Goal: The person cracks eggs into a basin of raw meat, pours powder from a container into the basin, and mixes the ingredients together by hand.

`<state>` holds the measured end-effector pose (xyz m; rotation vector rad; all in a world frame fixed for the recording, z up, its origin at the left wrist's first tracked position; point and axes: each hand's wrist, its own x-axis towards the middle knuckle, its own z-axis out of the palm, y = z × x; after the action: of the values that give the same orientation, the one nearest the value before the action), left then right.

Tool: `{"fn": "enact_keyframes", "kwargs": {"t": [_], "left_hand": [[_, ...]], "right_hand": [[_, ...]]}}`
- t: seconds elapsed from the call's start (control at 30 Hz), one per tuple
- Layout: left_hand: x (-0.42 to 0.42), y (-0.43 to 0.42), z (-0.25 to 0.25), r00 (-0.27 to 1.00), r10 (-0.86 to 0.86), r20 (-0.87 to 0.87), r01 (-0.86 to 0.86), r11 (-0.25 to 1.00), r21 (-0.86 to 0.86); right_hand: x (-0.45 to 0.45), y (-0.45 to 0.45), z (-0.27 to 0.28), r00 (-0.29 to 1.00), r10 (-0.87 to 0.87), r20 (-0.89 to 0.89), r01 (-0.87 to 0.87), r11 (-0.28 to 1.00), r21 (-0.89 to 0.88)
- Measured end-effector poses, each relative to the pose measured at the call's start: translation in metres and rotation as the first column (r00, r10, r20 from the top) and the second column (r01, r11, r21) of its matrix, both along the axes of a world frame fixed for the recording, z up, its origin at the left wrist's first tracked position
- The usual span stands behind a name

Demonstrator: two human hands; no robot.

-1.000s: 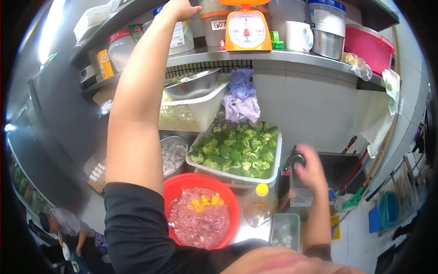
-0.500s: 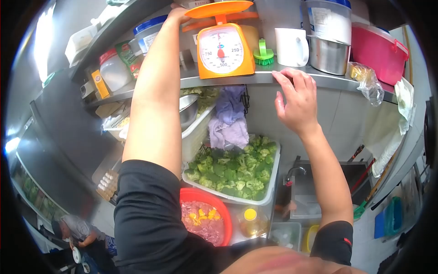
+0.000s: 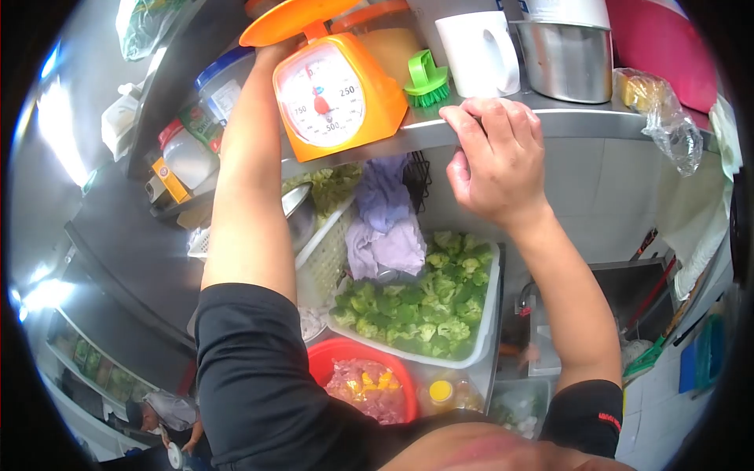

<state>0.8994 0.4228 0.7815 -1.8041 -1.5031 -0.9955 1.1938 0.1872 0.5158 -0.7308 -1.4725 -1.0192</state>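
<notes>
My left hand point(image 3: 275, 52) reaches onto the shelf behind the orange scale point(image 3: 334, 98); the scale and its tray hide most of its fingers. My right hand point(image 3: 500, 157) rests its fingertips on the metal shelf's front edge point(image 3: 577, 123), fingers bent, just below a white mug point(image 3: 477, 55). No object shows in it. A green brush point(image 3: 427, 81) stands between the scale and the mug. Below are a white tub of broccoli point(image 3: 420, 302), a red bowl point(image 3: 408, 388) of raw meat with yolks, and a bottle with a yellow cap point(image 3: 441, 391).
On the shelf's right are a steel pot point(image 3: 569, 63), a pink container point(image 3: 667, 55) and a plastic-wrapped item point(image 3: 644, 98). Purple cloths point(image 3: 385, 212) hang below. A sink point(image 3: 628, 290) lies at right. Another person point(image 3: 169, 416) is at lower left.
My right hand has risen from the sink tap to the shelf edge. The view has moved closer to the shelf, and my left hand has gone from above the jars to behind the scale.
</notes>
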Motion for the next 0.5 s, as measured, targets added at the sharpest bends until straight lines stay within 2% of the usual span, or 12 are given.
{"fn": "enact_keyframes", "kwargs": {"t": [0.3,0.5], "left_hand": [[-0.013,0.0,-0.002,1.0,-0.006,0.019,0.005,1.0,0.02],[-0.008,0.002,-0.005,1.0,0.003,0.015,-0.003,1.0,0.03]], "right_hand": [[-0.003,-0.008,0.002,1.0,0.01,-0.003,-0.01,0.999,-0.054],[-0.003,-0.005,0.001,1.0,0.017,-0.01,-0.017,1.0,-0.023]]}}
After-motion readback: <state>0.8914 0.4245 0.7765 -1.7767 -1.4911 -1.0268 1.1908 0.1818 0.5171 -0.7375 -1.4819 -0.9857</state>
